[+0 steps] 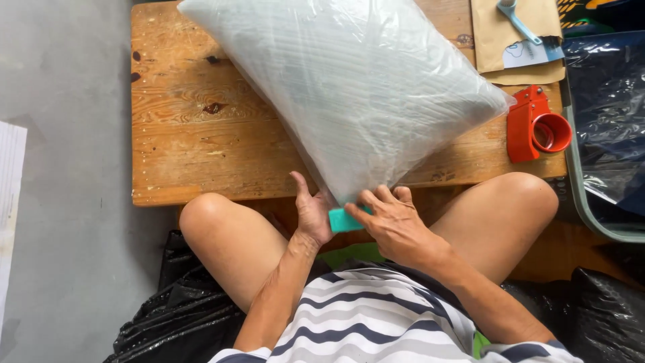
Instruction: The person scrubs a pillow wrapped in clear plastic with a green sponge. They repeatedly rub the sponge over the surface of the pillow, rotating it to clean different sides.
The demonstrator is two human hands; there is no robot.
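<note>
Both hands pinch near corner of large clear plastic bag (356, 87), stuffed pale and bulging, resting on wooden table (175, 141). Left hand (313, 214) under corner, thumb up, fingers closed on bag edge. Right hand (395, 225) closed over same corner, fingers pressing small teal block (344, 220) between both hands. Red tape dispenser (534, 124) well right of grip; brown envelopes (500, 40) beyond it.

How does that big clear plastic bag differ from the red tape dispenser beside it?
The big clear plastic bag is soft, see-through and puffed full; the red tape dispenser is hard and opaque. The bag is much larger. The left hand and right hand grip the bag's corner; nobody touches the dispenser. Both rest on the wooden table.
</note>
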